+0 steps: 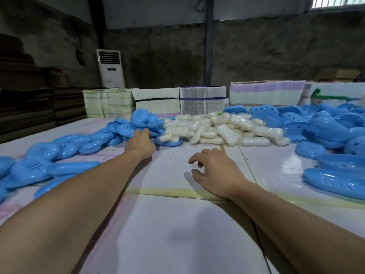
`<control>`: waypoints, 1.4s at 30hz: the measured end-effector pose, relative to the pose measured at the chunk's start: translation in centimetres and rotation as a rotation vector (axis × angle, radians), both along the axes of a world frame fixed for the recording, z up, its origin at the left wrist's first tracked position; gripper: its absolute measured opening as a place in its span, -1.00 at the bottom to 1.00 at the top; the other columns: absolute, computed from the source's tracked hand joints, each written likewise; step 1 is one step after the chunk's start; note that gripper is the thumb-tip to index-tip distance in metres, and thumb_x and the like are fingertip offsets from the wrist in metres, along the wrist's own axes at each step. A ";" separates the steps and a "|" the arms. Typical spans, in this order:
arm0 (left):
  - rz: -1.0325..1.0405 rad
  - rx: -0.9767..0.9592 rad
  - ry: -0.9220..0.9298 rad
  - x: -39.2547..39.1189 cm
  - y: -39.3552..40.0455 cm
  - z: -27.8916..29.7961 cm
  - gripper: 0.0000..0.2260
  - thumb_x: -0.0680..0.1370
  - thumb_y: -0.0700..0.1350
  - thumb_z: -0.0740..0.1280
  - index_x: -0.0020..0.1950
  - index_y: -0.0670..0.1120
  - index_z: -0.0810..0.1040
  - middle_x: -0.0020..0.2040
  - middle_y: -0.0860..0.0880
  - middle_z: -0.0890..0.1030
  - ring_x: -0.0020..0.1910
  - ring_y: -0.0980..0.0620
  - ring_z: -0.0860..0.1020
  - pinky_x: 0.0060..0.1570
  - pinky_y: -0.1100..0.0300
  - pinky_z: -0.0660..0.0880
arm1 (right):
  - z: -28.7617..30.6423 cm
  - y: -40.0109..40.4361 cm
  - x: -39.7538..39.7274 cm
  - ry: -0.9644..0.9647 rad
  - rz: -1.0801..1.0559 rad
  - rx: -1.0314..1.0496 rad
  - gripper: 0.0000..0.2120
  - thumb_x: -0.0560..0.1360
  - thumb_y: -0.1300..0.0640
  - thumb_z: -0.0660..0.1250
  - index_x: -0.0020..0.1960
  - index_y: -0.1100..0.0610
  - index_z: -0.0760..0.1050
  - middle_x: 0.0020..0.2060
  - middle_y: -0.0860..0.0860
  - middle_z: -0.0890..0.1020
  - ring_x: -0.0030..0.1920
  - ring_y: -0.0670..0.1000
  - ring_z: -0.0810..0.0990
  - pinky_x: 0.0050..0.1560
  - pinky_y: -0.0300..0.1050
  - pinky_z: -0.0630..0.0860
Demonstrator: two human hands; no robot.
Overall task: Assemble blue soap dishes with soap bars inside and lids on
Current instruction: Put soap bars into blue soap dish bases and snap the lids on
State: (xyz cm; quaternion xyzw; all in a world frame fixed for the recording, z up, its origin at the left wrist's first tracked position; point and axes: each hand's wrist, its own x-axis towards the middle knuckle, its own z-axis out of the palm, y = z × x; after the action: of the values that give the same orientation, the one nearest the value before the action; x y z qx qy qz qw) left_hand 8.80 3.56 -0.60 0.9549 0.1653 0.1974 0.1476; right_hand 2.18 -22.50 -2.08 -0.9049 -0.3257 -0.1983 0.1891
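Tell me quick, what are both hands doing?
Left hand: reaching into the blue lids; grip hidden, cannot tell.
Right hand: open, loosely curled, holding nothing.

Blue soap dishes (glossy), white soap bars.

— Walls? 
— Dark, stained concrete wall; steel column; window, top right, daylight.
— Furnishings? 
— White floor-standing air conditioner; flattened cardboard stacks, left; bundled paper stacks; white table.
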 end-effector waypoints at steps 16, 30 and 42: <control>0.207 -1.393 -0.504 4.6 3.8 0.9 -0.95 0.60 -0.23 0.29 0.04 -0.14 0.45 -0.24 -0.10 0.50 -0.38 0.06 0.43 -0.39 0.21 0.44 | -0.3 0.6 0.3 0.041 0.106 -0.059 -0.70 0.57 -0.08 0.20 0.28 -0.16 0.47 0.01 -0.20 0.48 0.12 -0.08 0.37 0.09 -0.09 0.42; -0.452 -0.288 -0.294 -4.4 -6.3 2.6 -0.85 0.48 -0.19 0.39 -0.10 0.08 0.61 -0.32 0.12 0.52 -0.36 0.20 0.43 -0.39 0.40 0.34 | 0.3 -0.3 0.4 0.071 -0.059 0.350 -0.81 0.46 0.09 0.30 -0.01 -0.09 0.63 -0.21 -0.17 0.60 -0.11 -0.09 0.50 -0.10 -0.11 0.44; -0.632 -0.210 -0.082 -9.7 -11.8 -1.6 -0.65 0.55 0.01 0.37 0.33 0.20 0.49 0.44 0.08 0.31 0.45 0.06 0.14 0.37 0.15 0.15 | 1.1 -4.4 1.1 0.264 -0.238 0.565 -0.82 0.44 0.16 0.30 -0.23 -0.06 0.62 -0.29 -0.17 0.63 -0.17 -0.05 0.60 -0.12 -0.13 0.51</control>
State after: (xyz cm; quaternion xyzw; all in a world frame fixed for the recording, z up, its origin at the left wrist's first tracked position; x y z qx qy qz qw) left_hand -0.94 -8.22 -2.18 0.9298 -0.1255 0.1621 0.3055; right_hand 3.31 -26.88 -0.94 -0.8662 -0.1224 -0.1826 0.4488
